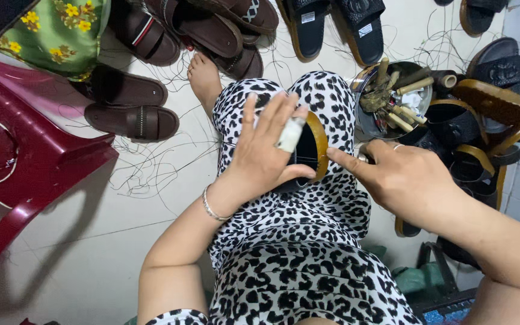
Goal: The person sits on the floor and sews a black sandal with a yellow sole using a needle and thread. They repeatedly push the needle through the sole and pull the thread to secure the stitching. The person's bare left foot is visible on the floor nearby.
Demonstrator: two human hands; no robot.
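My left hand (267,150) holds a black sandal with a tan sole edge (315,146) upright on my lap, fingers spread over it; one finger is wrapped in pale tape. My right hand (401,177) is beside the sandal on the right, its index finger touching the tan edge, a ring on one finger. My lap is covered by black-and-white spotted cloth (296,265). My bare foot (203,78) rests on the floor ahead.
A round metal tin of wooden-handled tools (392,99) stands to the right, among a pile of black sandals with tan soles (489,114). Brown sandals (130,105) lie ahead left. A dark red plastic chair (25,162) is at left. Loose threads litter the pale floor (151,174).
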